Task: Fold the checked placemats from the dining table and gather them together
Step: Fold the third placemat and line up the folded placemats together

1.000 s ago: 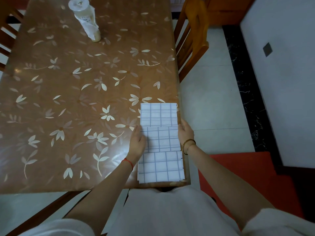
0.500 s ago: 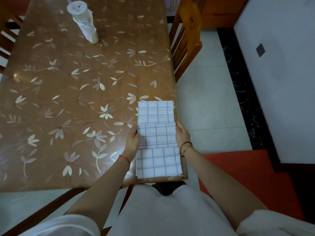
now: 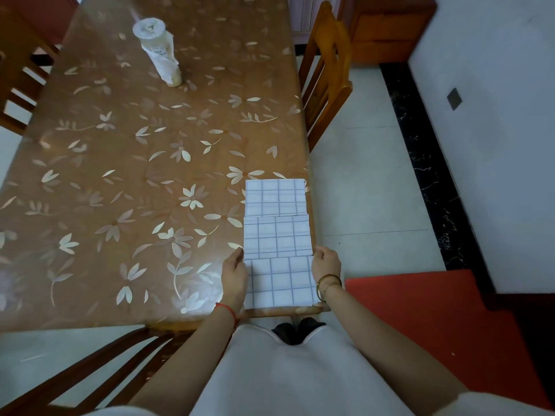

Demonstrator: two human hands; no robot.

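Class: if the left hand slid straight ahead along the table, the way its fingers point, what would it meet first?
Probably nothing: the left hand runs along the placemats' left edge, over bare table.

One head view looks steeply down from above the table's [image 3: 126,187] near right corner, facing along its length. It sits close over the person's arms and torso. The floor [image 3: 366,181] and wall [image 3: 495,121] fill the right.

White garment [image 3: 288,376], red wrist string [image 3: 227,309], gold bangle [image 3: 329,281].
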